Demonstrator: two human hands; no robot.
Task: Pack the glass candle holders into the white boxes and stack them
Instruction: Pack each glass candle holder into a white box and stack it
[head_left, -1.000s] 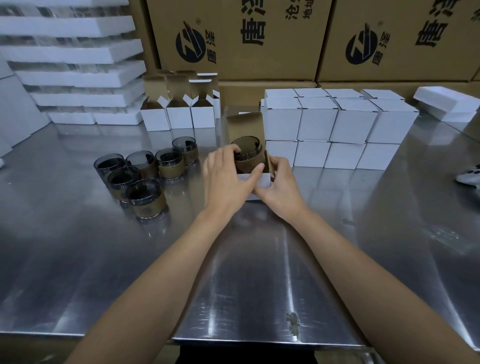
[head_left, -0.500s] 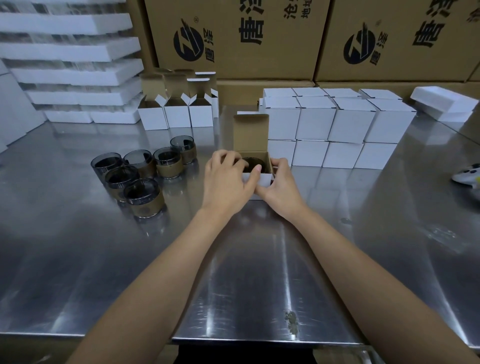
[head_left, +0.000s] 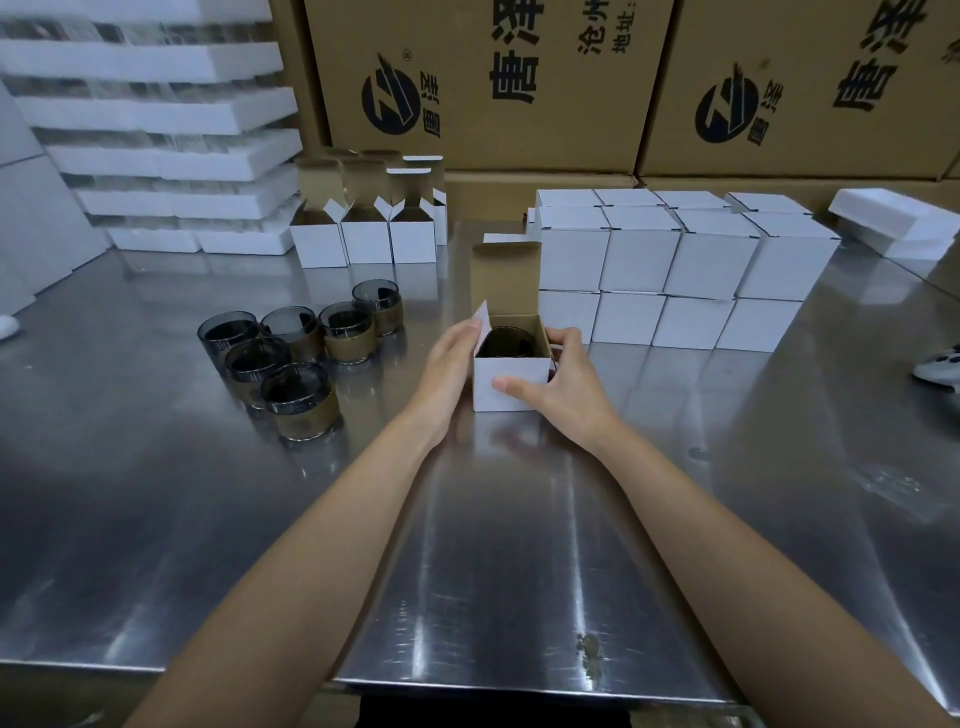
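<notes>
- Gripping the small white box (head_left: 511, 382) on the steel desk (head_left: 467, 545), the right hand (head_left: 566, 387) has its thumb laid across the front wall and its fingers curled around the right side and back corner, clamped on the carton.
- The left hand (head_left: 449, 364) lies flat against the box's left side, fingers straight and together, their tips touching the small side flap (head_left: 482, 317), which stands upright and tilted slightly outward; it presses there but does not wrap around anything.
- The box is open: its brown-lined lid (head_left: 505, 278) stands upright at the back, and a dark glass candle holder (head_left: 506, 342) sits down inside, only its rim and upper wall showing.
- Six loose candle holders (head_left: 298, 358), smoky glass with tan bands around their lower halves, stand clustered on the desk to the left of the hands, touching or just beside one another.
- Behind them, a row of empty open boxes (head_left: 363, 236) stands with flaps raised.
- To the right, closed white boxes (head_left: 675, 270) are stacked two high in rows, just beside the box being held.
- White foam trays (head_left: 156, 156) are piled at far left, and large brown cartons (head_left: 519, 83) with printed logos line the back.
</notes>
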